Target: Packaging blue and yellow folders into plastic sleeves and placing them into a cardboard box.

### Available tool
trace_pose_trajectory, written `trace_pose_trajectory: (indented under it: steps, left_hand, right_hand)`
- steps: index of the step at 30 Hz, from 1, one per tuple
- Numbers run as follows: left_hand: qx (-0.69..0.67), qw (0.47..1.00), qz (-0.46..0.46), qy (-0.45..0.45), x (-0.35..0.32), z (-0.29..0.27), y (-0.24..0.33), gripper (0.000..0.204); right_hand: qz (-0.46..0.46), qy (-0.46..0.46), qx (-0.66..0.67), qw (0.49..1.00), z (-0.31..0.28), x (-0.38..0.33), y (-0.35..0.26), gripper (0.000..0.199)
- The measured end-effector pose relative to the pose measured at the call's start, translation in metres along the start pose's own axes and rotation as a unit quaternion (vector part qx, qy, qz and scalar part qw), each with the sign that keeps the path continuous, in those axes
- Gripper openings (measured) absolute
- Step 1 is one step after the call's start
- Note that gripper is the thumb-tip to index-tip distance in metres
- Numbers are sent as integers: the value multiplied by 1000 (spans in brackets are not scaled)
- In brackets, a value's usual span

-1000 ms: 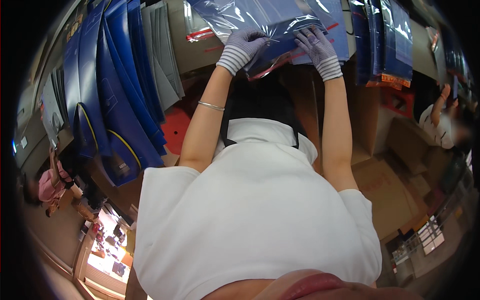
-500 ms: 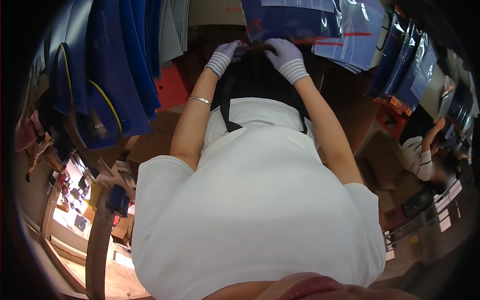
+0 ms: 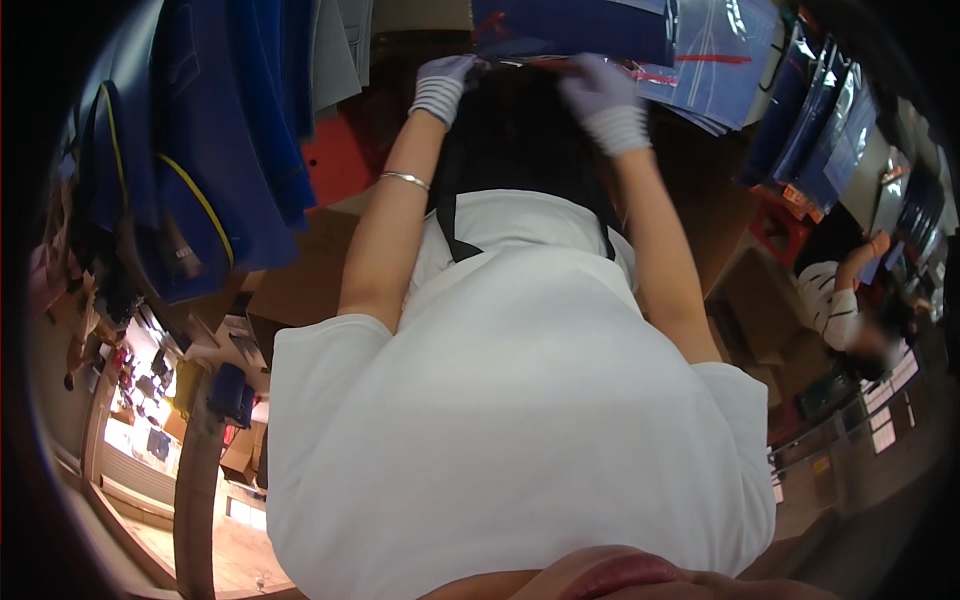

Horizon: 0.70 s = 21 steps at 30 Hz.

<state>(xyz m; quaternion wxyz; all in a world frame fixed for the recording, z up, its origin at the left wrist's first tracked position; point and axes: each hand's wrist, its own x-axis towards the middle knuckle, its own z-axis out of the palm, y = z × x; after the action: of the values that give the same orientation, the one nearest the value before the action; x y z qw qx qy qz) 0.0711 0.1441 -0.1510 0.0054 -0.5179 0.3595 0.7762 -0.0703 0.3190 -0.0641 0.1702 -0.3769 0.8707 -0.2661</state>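
Note:
In front of me, at the top of the view, lies a dark blue flat piece, apparently folded cloth (image 3: 570,32), in a clear plastic bag whose near edge carries a red strip. My left hand (image 3: 440,88), in a pale lavender glove with a striped cuff, has its fingers closed at the left end of that edge. Further right, my right hand (image 3: 605,100), gloved alike, is at the same edge by the red strip. Motion smears its fingers, so their grip is unclear. Beside it is a stack of lighter blue bagged pieces (image 3: 715,75) with red strips.
Blue cloth pieces (image 3: 205,130) hang at the left, with grey ones (image 3: 335,55) alongside. A red container (image 3: 340,160) and cardboard boxes (image 3: 310,270) stand below them. At the right are dark blue bagged packs (image 3: 810,120), another carton (image 3: 770,300) and a co-worker in a striped sleeve (image 3: 828,300).
My right hand has moved right along the bag's edge, away from my left hand. Both hands and the dark blue bagged piece sit slightly higher in the view.

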Motion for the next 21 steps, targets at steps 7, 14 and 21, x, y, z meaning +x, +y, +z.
trace_pose_trajectory:
  steps: [7, 14, 21]
  left_hand:
    - [-43, 997, -48, 35, 12, -45, -10, 17]
    - [185, 973, -1, 136, 16, -83, -73, 31]
    - [426, 850, 305, 49, 28, -13, -5, 38]
  right_hand:
    - [506, 284, -263, 771, -245, -211, 226, 30]
    - [298, -271, 160, 901, -67, -206, 132, 37]
    - [97, -269, 111, 952, -11, -103, 35, 25]
